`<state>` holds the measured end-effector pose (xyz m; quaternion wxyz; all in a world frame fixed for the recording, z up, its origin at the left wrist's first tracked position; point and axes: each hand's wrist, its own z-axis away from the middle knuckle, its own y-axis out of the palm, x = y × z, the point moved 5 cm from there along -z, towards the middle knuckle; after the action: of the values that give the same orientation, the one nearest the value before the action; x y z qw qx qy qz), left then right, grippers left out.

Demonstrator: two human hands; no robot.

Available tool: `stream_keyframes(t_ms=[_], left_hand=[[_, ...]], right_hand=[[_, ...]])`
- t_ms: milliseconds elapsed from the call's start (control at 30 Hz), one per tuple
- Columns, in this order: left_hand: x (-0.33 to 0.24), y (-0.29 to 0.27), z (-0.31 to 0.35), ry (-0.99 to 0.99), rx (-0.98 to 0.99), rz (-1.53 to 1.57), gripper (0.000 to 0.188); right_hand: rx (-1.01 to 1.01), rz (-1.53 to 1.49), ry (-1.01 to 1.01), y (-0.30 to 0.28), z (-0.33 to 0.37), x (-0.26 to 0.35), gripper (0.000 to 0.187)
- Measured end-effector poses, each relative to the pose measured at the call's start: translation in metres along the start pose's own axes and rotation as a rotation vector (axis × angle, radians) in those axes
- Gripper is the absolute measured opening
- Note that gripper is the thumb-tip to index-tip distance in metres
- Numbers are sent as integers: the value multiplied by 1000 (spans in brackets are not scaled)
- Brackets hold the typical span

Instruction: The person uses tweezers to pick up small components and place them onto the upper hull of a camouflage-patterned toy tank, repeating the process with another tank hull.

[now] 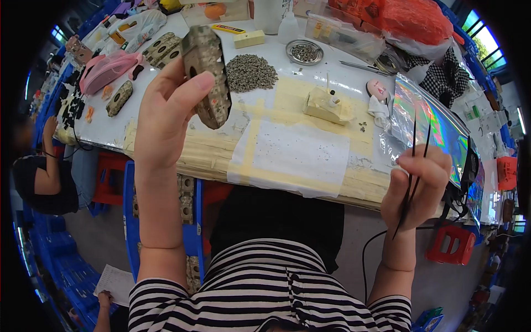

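My left hand (163, 113) is raised over the table's left side, its fingers closed round an elongated camouflage-patterned casing (202, 51). The casing is tilted on end, and a dark round hole shows near my thumb. Off to the right, my right hand (423, 185) grips black tweezers (414, 135), their two prongs pointing up and apart with nothing between them. Beyond the casing lies a heap of small grey metal parts (251, 72). A cream-coloured block (323, 110) with small upright pieces on top stands on the taped work area between my hands.
White paper (298, 157) with tiny specks covers the table's near edge. Further back are a round metal dish (304, 52) of small parts, a white squeeze bottle (288, 27) and a yellow cutter (228, 29). More camouflage casings (119, 98) lie left; a blue crate (130, 216) stands below.
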<state>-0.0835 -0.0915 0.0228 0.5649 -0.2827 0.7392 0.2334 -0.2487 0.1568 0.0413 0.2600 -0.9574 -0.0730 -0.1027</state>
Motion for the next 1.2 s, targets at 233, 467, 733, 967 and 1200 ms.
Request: stream_keyframes(t_ms=[233,467,733,967,1200], left_hand=[[17,61,-79,-175,291,301,35],[62,73,-92,-375,218,363,34],[68,73,-75,-456,238,763,45],[68,76,-71,-450,196,728,40],[68,78,-68,-462,203,735,39]], right_hand=[[97,-110,51,53,-56,-41,7],[238,2,117,72,-34,-56,17],[339,103,142,79,-34,-54,21],[344,109,135,89,-30,-58,19],[121,64,128,63,-43,-49,16]])
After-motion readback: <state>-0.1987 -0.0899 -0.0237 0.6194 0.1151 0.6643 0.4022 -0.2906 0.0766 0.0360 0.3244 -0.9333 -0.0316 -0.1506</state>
